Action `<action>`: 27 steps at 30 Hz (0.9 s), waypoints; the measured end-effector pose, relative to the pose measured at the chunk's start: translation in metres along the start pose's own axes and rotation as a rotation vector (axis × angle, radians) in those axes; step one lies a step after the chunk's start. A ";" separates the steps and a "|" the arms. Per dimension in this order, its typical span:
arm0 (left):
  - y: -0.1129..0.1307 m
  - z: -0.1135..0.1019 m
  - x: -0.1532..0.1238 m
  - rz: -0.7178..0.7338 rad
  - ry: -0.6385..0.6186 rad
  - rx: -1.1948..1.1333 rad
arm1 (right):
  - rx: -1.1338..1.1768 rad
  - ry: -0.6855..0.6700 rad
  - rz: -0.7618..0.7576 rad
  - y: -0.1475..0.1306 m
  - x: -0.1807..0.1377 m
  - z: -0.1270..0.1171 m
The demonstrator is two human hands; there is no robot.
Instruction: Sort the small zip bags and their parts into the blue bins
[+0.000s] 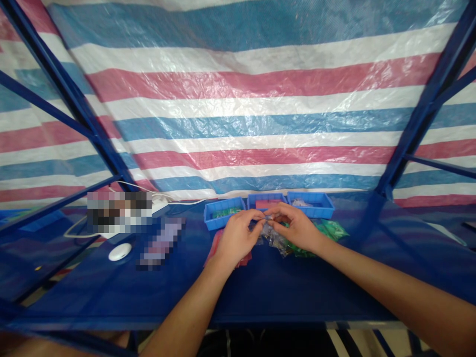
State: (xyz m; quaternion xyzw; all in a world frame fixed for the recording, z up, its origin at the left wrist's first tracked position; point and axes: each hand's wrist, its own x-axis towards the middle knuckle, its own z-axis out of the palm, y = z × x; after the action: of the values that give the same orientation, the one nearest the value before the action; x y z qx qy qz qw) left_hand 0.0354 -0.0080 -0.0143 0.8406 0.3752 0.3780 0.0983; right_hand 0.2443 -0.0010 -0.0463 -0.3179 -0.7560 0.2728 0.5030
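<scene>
My left hand (240, 233) and my right hand (295, 225) meet over the table, fingertips closed in a pinch. Between them is a small clear plastic bag (267, 218), mostly covered by the fingers; its contents are too small to make out. Just below lies a pile of clear plastic bags (278, 241). Red packets (244, 260) lie partly hidden under my left hand and wrist. Beside and beneath my right wrist are green packets (332, 229).
Behind my hands stand three blue bins: the left bin (207, 218) with green pieces, the middle bin (254, 197) with red ones, the right bin (322, 201) with clear ones. A white oval object (120, 252) lies left, near a blurred-out flat item (163, 243). Blue frame posts (412, 124) flank the table.
</scene>
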 end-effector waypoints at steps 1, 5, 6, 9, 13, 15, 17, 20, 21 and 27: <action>0.001 -0.001 0.000 -0.010 -0.004 -0.015 | 0.052 0.004 0.027 0.001 0.000 0.001; 0.006 -0.004 0.002 -0.048 0.027 -0.059 | 0.269 -0.013 0.167 0.006 0.000 0.004; 0.007 -0.004 0.002 -0.054 0.041 -0.066 | 0.313 -0.019 0.188 0.006 0.000 0.003; 0.008 -0.004 0.001 -0.063 0.065 -0.090 | 0.382 -0.017 0.212 0.004 0.002 0.001; 0.008 -0.004 0.001 -0.080 0.052 -0.149 | 0.406 -0.007 0.235 0.001 0.003 0.001; 0.007 -0.004 0.001 -0.093 0.051 -0.171 | 0.426 -0.006 0.243 0.000 0.003 0.003; 0.006 -0.004 0.001 -0.104 0.054 -0.182 | 0.446 -0.010 0.247 0.001 0.002 0.004; 0.005 -0.003 0.001 -0.115 0.043 -0.197 | 0.472 -0.033 0.251 0.002 0.001 0.005; 0.004 -0.003 0.001 -0.118 0.038 -0.205 | 0.477 -0.037 0.254 0.003 0.000 0.006; 0.003 0.001 0.000 -0.119 0.022 -0.320 | 0.461 0.019 0.239 -0.001 0.001 0.005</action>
State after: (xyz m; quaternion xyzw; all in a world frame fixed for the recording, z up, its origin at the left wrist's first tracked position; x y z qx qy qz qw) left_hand 0.0372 -0.0096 -0.0134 0.7864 0.3604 0.4355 0.2492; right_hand 0.2392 -0.0014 -0.0472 -0.2845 -0.6263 0.4922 0.5334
